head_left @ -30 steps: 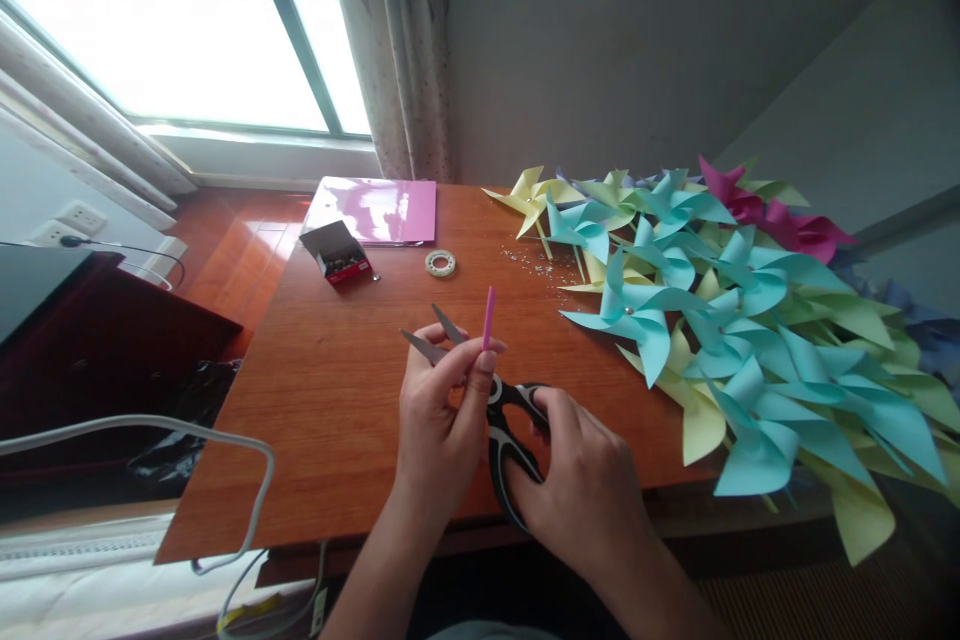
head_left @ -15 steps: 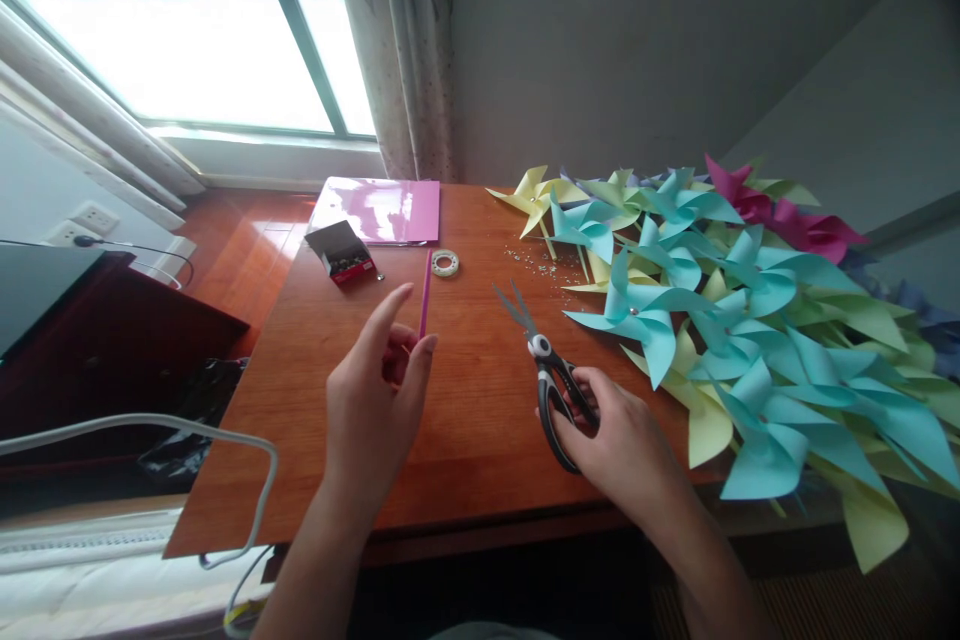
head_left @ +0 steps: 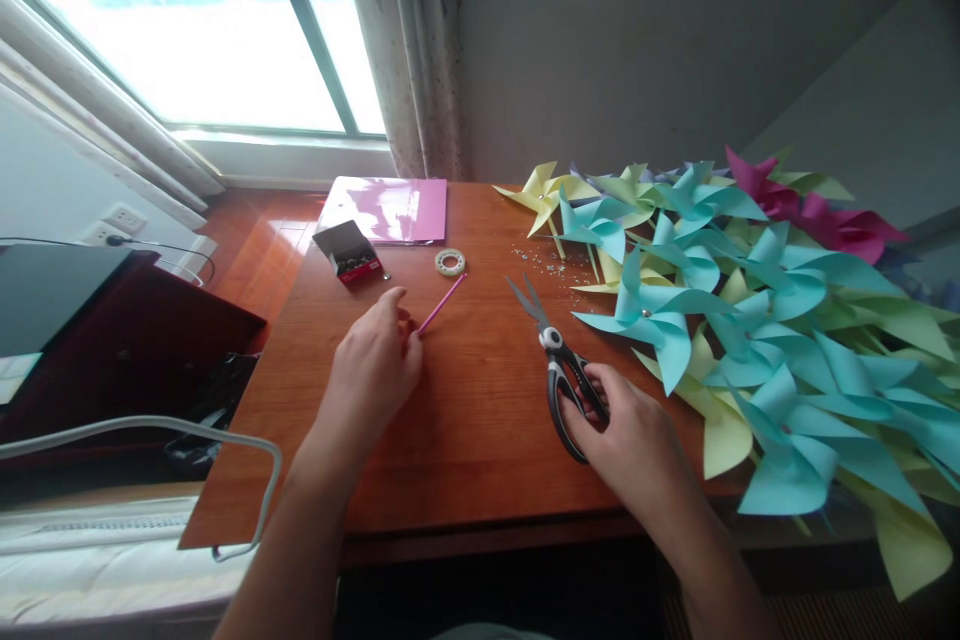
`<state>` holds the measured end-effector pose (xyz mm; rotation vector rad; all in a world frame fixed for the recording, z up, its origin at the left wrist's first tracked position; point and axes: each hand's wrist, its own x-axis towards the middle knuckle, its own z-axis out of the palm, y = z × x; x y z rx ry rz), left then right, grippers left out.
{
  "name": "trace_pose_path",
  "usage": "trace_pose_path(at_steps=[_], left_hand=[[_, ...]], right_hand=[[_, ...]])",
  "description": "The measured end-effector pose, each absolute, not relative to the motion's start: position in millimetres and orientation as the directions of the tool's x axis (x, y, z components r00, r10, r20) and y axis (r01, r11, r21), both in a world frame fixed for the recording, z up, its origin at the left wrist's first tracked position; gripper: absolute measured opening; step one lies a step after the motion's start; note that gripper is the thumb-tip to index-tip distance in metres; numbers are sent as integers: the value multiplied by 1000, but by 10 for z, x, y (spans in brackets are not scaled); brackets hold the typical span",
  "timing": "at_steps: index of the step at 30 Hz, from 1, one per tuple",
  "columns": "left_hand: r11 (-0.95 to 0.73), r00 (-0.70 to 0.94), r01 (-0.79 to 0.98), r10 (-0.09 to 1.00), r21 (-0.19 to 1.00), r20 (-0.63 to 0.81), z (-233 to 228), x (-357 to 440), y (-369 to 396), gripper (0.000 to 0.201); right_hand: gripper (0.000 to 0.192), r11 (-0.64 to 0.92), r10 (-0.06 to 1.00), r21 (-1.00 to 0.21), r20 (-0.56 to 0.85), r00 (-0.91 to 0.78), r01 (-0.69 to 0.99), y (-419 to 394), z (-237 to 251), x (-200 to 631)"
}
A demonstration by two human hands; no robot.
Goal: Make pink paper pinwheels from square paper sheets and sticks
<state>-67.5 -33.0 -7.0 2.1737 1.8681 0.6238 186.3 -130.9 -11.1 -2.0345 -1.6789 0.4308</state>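
The left hand (head_left: pixel 373 360) rests low over the wooden table (head_left: pixel 450 440), its fingertips pinching the near end of a thin pink stick (head_left: pixel 442 304). The stick lies flat or nearly flat on the table, slanting away to the right, with its far end just beside a small roll of clear tape (head_left: pixel 450 262). The right hand (head_left: pixel 637 440) lies on the table with its fingers closed through the black handles of a pair of scissors (head_left: pixel 559 365). The scissors rest on the surface, blades slightly parted and pointing away toward the far left. The two hands are well apart, with bare tabletop between them.

Beyond the left hand stands a small open box (head_left: pixel 345 252) with a red base, and behind it lies a sheet of pink paper (head_left: pixel 386 210) at the far edge of the table. Fine paper scraps (head_left: pixel 551 265) are scattered just beyond the scissor tips. The right part of the table is covered by a heap of paper pinwheels (head_left: pixel 750 320), mostly blue and pale yellow-green, with a few magenta ones at the far side. A curtain (head_left: pixel 412 40) hangs beside the window (head_left: pixel 180 40) behind the table.
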Motion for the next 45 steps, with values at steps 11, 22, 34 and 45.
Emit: trace_pose_path(at_steps=[11,22,34,45], left_hand=[[-209,150,917,970,339,192,51,-637,-238,29],[-515,511,816,855,263,89,-14,-621,18,32],[-383,373,909,923,166,93,-96,-661,-191,23],[-402,354,881,910,250,215,-63,-536,-113,24]], right_hand=[[31,-162,981,-581,-10,192,797,-1300,-123,1900],[32,-174,981,-615,-37,192,769,-1304,-134,1933],[33,-178,981,-617,-49,188,767,-1319,-124,1951],[31,-119,988,-576,13,155,809,-1316,-191,1995]])
